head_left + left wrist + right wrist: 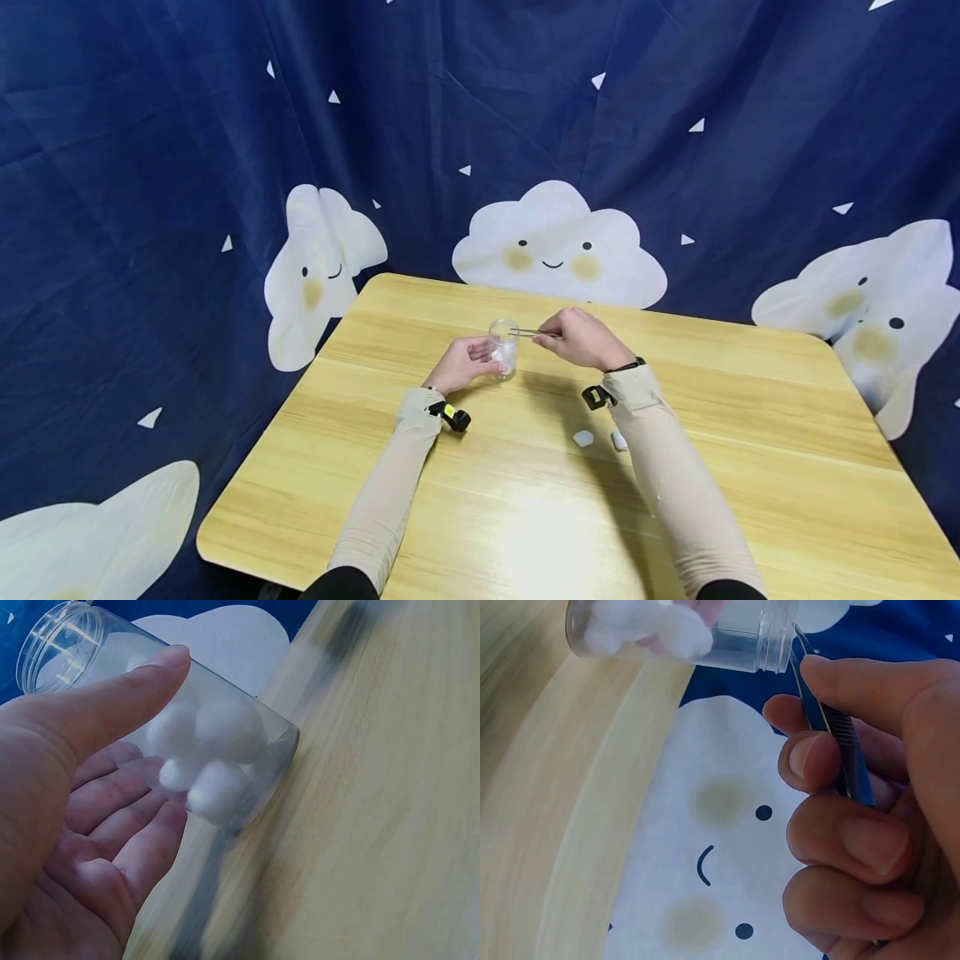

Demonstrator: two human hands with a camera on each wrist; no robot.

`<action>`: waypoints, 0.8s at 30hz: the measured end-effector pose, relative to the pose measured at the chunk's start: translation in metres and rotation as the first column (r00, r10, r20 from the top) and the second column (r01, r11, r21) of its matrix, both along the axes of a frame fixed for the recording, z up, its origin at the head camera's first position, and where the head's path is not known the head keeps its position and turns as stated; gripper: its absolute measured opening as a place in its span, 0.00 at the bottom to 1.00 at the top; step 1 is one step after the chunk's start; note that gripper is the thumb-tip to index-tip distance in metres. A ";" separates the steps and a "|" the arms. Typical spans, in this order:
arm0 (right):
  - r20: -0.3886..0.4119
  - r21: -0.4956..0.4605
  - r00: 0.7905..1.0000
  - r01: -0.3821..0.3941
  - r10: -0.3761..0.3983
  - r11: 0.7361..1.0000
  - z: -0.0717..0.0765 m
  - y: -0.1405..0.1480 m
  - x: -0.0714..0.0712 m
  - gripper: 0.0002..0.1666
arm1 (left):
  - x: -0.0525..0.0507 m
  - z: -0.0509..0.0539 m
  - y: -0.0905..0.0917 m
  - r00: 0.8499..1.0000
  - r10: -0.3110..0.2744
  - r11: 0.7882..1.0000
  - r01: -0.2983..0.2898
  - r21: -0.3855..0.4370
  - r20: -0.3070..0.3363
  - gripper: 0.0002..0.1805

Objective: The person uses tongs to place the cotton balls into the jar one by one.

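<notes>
A clear plastic jar with its mouth uncovered stands upright at the table's middle, white cotton balls piled in its lower part. My left hand holds the jar, thumb on one side and fingers on the other. Metal tweezers are pinched between the thumb and fingers of my right hand. Their tips lie at the jar's mouth, with no cotton seen between them. Whether the tips are inside the rim or just over it, I cannot tell.
Two small white pieces, one partly behind the right sleeve, lie on the wooden table. A dark blue curtain with cloud prints hangs behind the table's far edge and along its left side.
</notes>
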State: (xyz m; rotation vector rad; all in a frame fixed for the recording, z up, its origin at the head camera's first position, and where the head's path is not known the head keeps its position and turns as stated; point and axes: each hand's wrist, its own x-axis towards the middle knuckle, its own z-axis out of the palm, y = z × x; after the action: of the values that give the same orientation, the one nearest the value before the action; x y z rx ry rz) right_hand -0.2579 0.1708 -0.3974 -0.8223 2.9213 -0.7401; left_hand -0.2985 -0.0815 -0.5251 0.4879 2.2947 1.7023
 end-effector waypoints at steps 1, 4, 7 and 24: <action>-0.001 -0.003 1.000 0.000 0.000 1.000 0.001 0.001 0.001 0.13 | 0.000 0.001 0.000 1.000 0.000 1.000 0.000 0.001 0.000 0.36; -0.002 -0.013 1.000 0.003 -0.003 1.000 0.004 0.003 0.005 0.14 | 0.000 0.001 0.000 1.000 0.002 1.000 -0.002 -0.002 -0.002 0.37; -0.005 -0.023 1.000 0.005 -0.005 1.000 0.005 0.007 0.008 0.15 | 0.000 0.001 0.000 1.000 0.001 1.000 -0.001 0.003 -0.005 0.36; -0.024 -0.045 0.996 0.087 -0.089 0.995 -0.004 0.040 0.029 0.12 | -0.001 -0.003 -0.001 1.000 -0.001 1.000 0.001 0.005 0.012 0.35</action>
State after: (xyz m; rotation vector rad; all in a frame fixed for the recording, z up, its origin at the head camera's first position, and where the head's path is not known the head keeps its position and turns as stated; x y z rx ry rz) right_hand -0.2290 0.2106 -0.4019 -0.7158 2.9917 -0.8086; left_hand -0.3000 -0.0827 -0.5277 0.4787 2.2820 1.7056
